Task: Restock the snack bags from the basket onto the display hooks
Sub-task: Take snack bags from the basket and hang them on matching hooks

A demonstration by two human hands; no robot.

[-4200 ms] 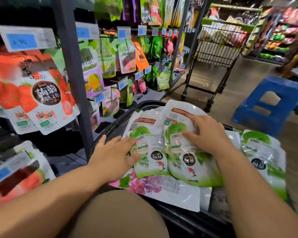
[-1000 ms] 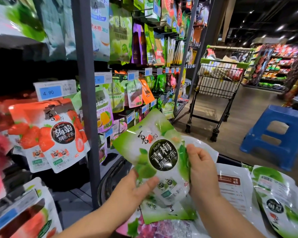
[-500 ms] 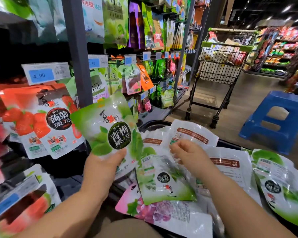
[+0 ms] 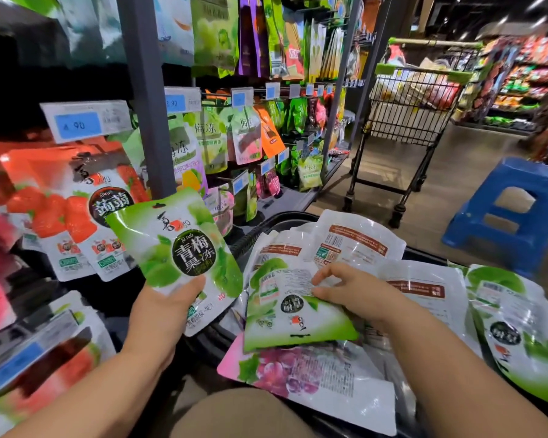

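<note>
The left hand grips a green bag by its lower edge, upright, print facing the camera; the bag's left edge overlaps the hanging strawberry bags, and its top sits just beside the grey upright post; the right hand pinches the upper edge of a second green bag, which lies back-up on the heap in the basket; a pink grape bag juts out beneath it on the near side; open floor lies to the right, between the shelving and the blue stool; a shopping cart stands farther back.
</note>
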